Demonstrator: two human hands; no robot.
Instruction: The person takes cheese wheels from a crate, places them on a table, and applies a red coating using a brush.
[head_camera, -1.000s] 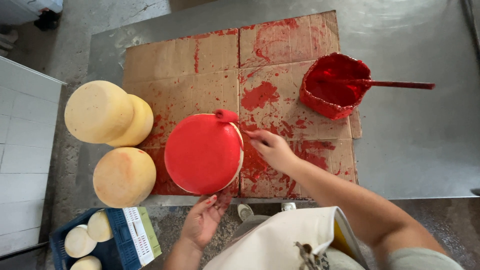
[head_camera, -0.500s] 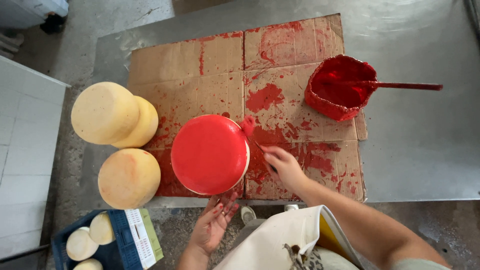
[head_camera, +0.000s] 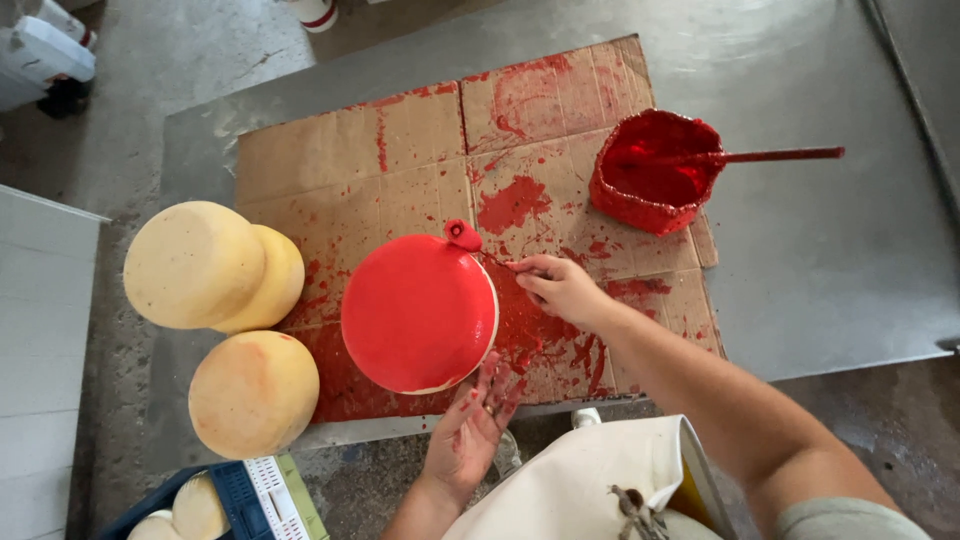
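wheel (head_camera: 418, 312) glossy red | cardboard (head_camera: 400, 150) brown, red-spattered | bucket (head_camera: 655, 172) red | stacked wheels (head_camera: 205, 265) pale yellow

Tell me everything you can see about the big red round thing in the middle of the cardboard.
The red wheel is a thick round disc, like a cheese wheel, with a glossy wet-looking red coat over its top. A pale uncoated strip shows along its lower right edge. It lies flat on the paint-stained cardboard. The left hand touches its lower rim with stained fingers. The right hand holds a small roller against its upper right edge. Bare yellow wheels sit apart to its left.
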